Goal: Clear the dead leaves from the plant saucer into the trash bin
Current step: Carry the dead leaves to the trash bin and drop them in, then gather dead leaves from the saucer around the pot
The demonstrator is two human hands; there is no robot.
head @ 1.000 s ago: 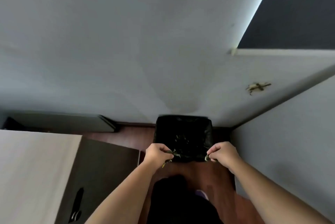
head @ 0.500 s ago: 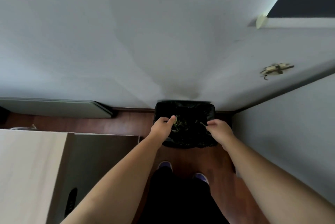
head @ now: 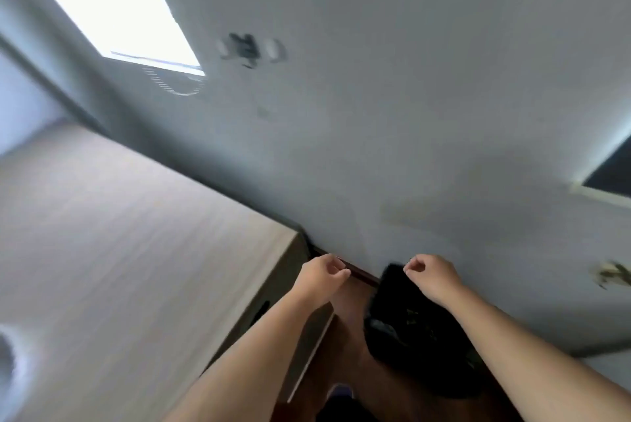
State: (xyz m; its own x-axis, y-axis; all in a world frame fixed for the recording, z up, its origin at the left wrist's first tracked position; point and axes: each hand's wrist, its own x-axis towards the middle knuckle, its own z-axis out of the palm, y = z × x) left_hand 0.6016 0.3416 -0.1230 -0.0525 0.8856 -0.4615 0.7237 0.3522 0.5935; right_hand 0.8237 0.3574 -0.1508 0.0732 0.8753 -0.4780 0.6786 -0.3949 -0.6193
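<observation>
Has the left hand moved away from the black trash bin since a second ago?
Yes. The left hand was at the trash bin's rim; now it hangs left of the bin, beside the wooden cabinet.

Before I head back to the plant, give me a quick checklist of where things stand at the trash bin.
1. Left hand free of leaves: ok, fingers loosely curled, nothing visible in them.
2. Right hand free of leaves: ok, nothing visible in it.
3. Leaves inside the trash bin: ok, greenish bits show against the black liner.
4. No leaves dropped on the wooden floor: cannot tell, picture blurred.
5. Plant saucer cleared: cannot tell, not in view.
6. Cabinet top on the left free of scraps: cannot tell, blurred.
</observation>
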